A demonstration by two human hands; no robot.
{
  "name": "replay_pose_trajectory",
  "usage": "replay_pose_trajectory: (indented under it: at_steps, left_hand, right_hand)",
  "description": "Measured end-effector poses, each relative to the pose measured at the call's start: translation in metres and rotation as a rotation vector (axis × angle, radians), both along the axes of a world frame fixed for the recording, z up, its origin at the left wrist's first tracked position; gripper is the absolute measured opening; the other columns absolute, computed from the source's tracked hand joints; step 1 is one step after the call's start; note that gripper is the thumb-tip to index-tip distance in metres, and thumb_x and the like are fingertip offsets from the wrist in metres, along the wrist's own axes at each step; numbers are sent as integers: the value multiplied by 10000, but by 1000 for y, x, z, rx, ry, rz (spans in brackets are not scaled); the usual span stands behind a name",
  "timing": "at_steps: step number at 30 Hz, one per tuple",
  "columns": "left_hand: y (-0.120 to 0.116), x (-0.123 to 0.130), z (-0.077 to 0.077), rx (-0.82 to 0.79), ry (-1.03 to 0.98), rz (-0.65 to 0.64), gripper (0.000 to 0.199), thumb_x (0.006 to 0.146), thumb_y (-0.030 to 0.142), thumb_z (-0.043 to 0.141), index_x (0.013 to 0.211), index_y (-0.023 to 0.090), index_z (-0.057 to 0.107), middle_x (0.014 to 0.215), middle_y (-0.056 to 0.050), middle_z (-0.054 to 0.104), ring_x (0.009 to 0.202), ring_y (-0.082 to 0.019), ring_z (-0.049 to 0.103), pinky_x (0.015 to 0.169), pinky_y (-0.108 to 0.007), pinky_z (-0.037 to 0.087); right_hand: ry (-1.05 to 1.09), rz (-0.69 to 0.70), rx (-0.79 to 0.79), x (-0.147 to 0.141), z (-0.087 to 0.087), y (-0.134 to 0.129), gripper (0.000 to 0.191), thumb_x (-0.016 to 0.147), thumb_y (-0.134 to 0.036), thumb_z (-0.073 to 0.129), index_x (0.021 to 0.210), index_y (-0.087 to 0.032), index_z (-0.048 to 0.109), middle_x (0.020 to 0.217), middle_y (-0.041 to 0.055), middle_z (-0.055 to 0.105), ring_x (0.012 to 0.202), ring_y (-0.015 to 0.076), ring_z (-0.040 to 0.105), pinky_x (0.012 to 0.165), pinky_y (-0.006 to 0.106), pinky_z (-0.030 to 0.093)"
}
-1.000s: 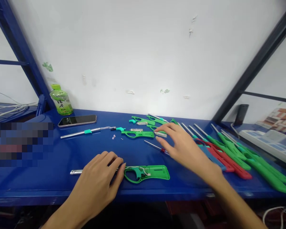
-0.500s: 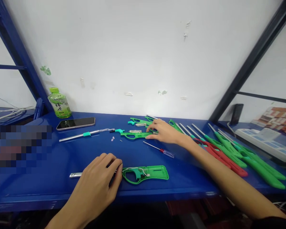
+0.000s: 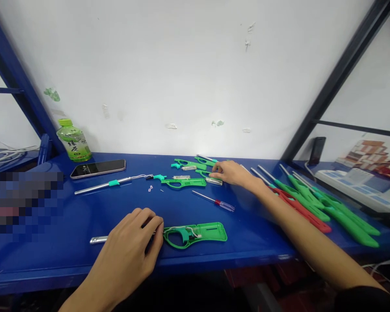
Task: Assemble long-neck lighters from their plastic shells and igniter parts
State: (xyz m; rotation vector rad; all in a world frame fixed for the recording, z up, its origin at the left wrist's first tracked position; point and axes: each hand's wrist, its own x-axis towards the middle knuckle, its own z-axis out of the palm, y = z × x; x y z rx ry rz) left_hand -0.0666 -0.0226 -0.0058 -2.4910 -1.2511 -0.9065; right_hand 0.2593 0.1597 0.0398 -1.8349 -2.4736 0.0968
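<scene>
On the near side of the screwdriver (image 3: 225, 205), an opened green lighter (image 3: 211, 232) is held by the left hand (image 3: 131, 242), its fingers closed over the metal tube (image 3: 98, 239). Beyond the screwdriver, a green casing (image 3: 201, 174) and a clear cartridge (image 3: 214, 181) are met by the right hand (image 3: 227, 172), its fingers bent — whether either is gripped cannot be told.

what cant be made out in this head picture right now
Head view:
1. Middle of the shiny silver metal tube: covered by the left hand.
2. Whether the right hand touches the clear, narrow plastic part: too small and overlapped to tell.
3. Tiny pale flat pieces: too small to identify.
4. Dark block at the left edge: pixelated and cut off.
</scene>
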Motion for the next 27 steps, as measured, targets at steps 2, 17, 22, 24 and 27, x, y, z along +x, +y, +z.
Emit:
replay_pose_trajectory:
  at_steps: [2, 17, 22, 24, 27]
  left_hand:
    - [0, 0, 0, 6, 3, -2, 268, 1083, 189, 445, 959, 181, 682, 916, -54, 645, 808, -221, 560, 761, -388, 458]
    - [-1, -1, 0, -15, -9, -12, 256, 1087, 198, 446, 982, 175, 678, 932, -56, 652, 823, -220, 573, 738, -381, 457]
    - [1, -2, -2, -30, -18, -2, 231, 1090, 222, 453, 1026, 192, 673, 977, -58, 679, 865, -231, 612, 818, -408, 480]
    - [1, -2, -2, -42, -29, 9, 222, 1092, 248, 459, 1062, 198, 673, 1000, -58, 697, 881, -238, 629, 836, -417, 487]
    - [2, -1, 1, -66, -61, 12, 254, 1105, 271, 434, 1152, 207, 675, 1032, -50, 731, 909, -235, 650, 858, -412, 509]
  right_hand:
    - [7, -4, -26, 1, -1, 3, 329, 1046, -386, 671, 1315, -197, 667, 1334, 104, 682, 1105, 247, 705, 939, 458, 616]
    - [-27, 78, -100, 21, 9, 6, 332, 1044, -381, 675, 1320, -196, 664, 1337, 106, 680, 1106, 248, 704, 939, 460, 616]
    - [31, 163, -6, 11, 13, -4, 312, 1020, -435, 695, 1201, -181, 713, 1153, 85, 745, 981, 224, 719, 892, 417, 594]
    - [56, 198, 11, 7, 13, -7, 301, 973, -478, 733, 1089, -201, 758, 1004, 67, 779, 877, 219, 720, 815, 364, 556]
    - [78, 230, 15, 4, 11, -8, 266, 913, -490, 770, 972, -232, 795, 879, 46, 795, 791, 226, 719, 709, 338, 490]
